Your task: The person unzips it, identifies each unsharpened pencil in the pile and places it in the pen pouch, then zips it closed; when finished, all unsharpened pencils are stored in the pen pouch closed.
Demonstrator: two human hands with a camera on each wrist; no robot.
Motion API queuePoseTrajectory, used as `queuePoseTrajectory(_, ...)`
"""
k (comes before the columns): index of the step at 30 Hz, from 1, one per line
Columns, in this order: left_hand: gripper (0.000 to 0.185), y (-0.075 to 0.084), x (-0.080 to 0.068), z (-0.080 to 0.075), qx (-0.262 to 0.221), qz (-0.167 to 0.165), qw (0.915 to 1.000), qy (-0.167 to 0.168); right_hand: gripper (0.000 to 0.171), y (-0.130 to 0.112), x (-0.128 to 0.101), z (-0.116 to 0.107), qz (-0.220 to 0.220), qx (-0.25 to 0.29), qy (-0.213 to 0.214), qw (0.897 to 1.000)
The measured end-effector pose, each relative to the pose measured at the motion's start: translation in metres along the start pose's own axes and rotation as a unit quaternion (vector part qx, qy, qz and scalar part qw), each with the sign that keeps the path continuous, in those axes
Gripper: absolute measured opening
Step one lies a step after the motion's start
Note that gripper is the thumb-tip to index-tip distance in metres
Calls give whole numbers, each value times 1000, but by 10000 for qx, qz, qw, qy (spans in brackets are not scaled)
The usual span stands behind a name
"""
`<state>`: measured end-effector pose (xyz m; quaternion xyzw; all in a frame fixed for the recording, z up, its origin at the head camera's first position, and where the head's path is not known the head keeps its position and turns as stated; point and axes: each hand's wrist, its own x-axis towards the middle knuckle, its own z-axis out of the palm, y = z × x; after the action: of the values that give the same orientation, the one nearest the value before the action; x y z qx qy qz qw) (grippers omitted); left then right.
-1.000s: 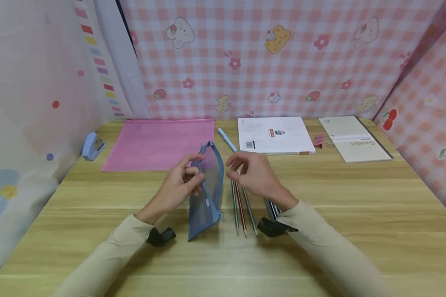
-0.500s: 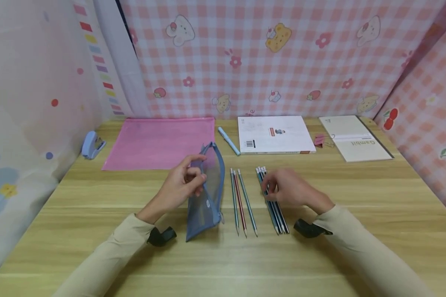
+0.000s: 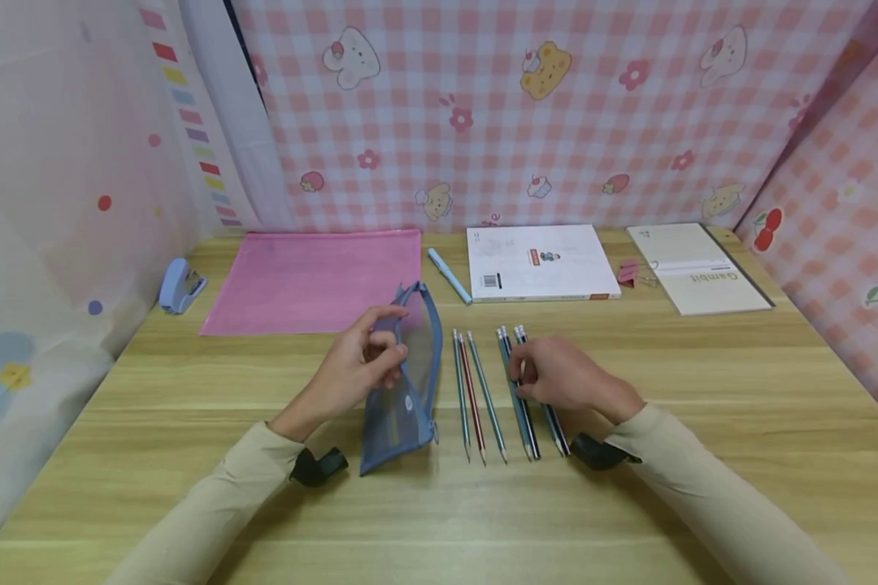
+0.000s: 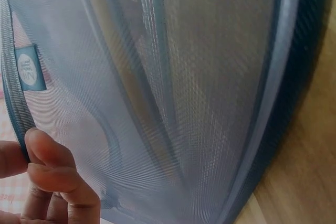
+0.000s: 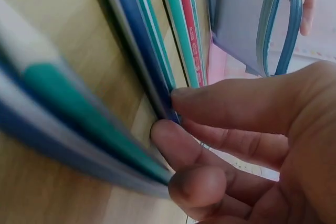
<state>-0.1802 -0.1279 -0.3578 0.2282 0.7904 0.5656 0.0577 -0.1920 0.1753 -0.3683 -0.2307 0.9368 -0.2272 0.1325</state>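
My left hand [image 3: 351, 361] grips the zip edge of a blue mesh pencil case [image 3: 391, 422], keeping its mouth spread. Through the mesh a long yellowish strip [image 4: 123, 72] shows inside. To the right, my right hand [image 3: 572, 378] is over dark blue and teal pencils, which lie in two small groups. Its thumb and index finger pinch the upper part of the left group [image 3: 524, 426]; another fingertip sits at the right group [image 3: 554, 431]. Between case and hand, two teal pencils [image 3: 492, 406] and a red pencil [image 3: 472, 398] lie side by side on the table.
Along the back are a pink zip pouch [image 3: 315, 280], a light blue pen [image 3: 449, 276], a white book [image 3: 545, 264], pink binder clips [image 3: 629, 272] and a cream notebook [image 3: 702, 272]. A blue stapler [image 3: 181, 286] stands at the far left. Patterned cloth walls surround the wooden table.
My right hand has gone from above the case's side to the pencils at right. One bundle there has parted into two groups. The left hand keeps its grip; the case's lower corner has shifted slightly left.
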Motion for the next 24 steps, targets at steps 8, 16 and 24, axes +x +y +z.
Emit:
queuePoseTrajectory(8,46,-1,-1,-1,-45,-24,10000,-58,12,-15,5,10,15,-681,398,9969)
queuePoseTrajectory(16,46,0,1,0,-83,56,9999,-104,22,-18,10,6,479,428,636,9959)
queuePoseTrajectory(24,47,-2,-1,3,20,120,9999,16,28,-36,19,-8,24,2384,1492,9596)
